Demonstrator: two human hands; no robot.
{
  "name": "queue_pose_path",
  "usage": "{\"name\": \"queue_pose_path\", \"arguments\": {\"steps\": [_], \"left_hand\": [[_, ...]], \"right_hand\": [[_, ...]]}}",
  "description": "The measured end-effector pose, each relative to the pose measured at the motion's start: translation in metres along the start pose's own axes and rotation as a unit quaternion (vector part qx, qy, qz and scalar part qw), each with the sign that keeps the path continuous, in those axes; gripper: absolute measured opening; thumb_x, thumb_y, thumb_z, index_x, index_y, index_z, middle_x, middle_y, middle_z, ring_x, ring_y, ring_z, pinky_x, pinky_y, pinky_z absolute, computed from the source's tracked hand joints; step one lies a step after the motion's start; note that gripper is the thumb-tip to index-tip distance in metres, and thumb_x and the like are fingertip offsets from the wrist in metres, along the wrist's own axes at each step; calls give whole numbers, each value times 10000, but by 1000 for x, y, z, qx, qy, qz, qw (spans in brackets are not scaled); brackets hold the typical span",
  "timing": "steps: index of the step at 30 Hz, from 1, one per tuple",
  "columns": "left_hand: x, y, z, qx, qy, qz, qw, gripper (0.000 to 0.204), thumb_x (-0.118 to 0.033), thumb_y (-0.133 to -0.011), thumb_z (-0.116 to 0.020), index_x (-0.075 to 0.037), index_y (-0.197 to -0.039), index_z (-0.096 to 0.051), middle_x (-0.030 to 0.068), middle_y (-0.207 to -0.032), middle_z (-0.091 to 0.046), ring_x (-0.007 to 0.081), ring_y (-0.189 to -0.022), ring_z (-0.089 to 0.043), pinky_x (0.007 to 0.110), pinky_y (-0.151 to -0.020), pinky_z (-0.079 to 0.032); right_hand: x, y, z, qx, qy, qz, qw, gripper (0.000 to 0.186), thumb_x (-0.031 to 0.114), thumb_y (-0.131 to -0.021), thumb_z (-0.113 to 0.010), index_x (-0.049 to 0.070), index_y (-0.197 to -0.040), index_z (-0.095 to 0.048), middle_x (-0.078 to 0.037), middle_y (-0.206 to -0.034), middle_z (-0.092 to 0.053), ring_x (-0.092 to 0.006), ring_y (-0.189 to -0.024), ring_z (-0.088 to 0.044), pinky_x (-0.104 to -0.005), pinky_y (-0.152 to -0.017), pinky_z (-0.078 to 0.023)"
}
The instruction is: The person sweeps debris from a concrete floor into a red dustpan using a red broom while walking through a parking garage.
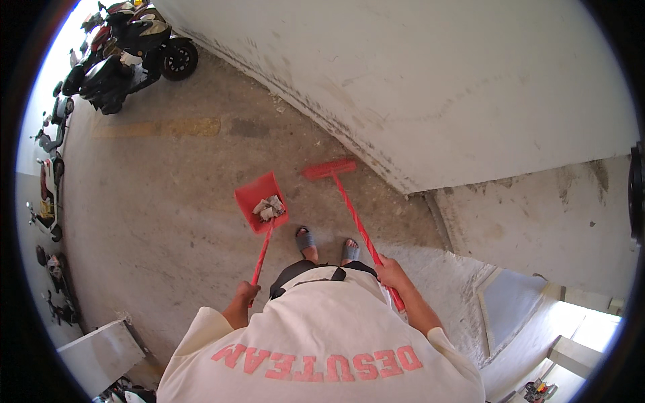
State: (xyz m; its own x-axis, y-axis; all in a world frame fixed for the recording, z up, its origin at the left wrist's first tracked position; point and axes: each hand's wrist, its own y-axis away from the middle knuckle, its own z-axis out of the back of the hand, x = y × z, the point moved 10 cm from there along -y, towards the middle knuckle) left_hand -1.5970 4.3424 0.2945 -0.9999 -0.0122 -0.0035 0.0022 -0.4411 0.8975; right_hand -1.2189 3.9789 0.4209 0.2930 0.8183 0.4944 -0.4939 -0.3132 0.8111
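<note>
My left hand (246,293) is closed round the handle of the red dustpan (261,201), pan held ahead of my feet with crumpled paper scraps (269,207) already in it. Right hand (389,272) grips the red broom (330,168), head down on the concrete floor (168,201) by the wall (416,80). Some litter collected; specks left along the wall base.

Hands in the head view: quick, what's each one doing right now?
Left hand: closed around the red dustpan handle; crumpled paper lies in the pan.
Right hand: closed around the red broom handle.
</note>
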Motion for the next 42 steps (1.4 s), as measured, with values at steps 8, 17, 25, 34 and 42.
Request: {"name": "queue_pose_path", "arguments": {"steps": [8,17,25,34,42], "left_hand": [[-33,1,1,4,1,-33,999,361,-285,-751,-667,71,-767,-608,120,-577,-555,232,-463,-559,385,-400,-444],[-34,4,4,8,-32,-14,999,375,-287,-735,-686,75,-791,-603,127,-601,-562,237,-472,-561,389,-414,-457],[-37,-4,-1,10,-33,-7,999,374,-281,-735,-691,76,-797,-598,121,-609,-565,241,-477,-560,400,-416,-450],[-25,-7,5,-7,-39,-15,999,356,-278,-727,-698,62,-726,-595,121,-600,-575,236,-483,-572,390,-419,-454],[-26,-16,-3,8,-29,-20,999,382,-295,-734,-685,74,-802,-613,135,-615,-580,245,-500,-588,403,-422,-452]], "right_hand": [[9,-3,10,-72,105,126,984,448,197,-849,-497,112,-1285,-445,-114,-621,-561,-173,-459,-541,-316,-472,-473],[-23,15,-1,7,-25,1,1000,408,172,-819,-465,116,-1223,-490,-157,-666,-586,-231,-556,-597,-360,-531,-500],[29,-4,17,-50,81,146,985,455,164,-863,-485,151,-1315,-435,-31,-621,-505,-126,-474,-477,-289,-442,-434],[10,-14,6,39,-68,-2,997,490,162,-854,-484,147,-1337,-409,-40,-607,-498,-120,-453,-475,-277,-419,-426],[35,14,9,19,-19,47,999,512,157,-852,-475,128,-1355,-384,-42,-603,-498,-122,-440,-476,-268,-416,-423]]}}
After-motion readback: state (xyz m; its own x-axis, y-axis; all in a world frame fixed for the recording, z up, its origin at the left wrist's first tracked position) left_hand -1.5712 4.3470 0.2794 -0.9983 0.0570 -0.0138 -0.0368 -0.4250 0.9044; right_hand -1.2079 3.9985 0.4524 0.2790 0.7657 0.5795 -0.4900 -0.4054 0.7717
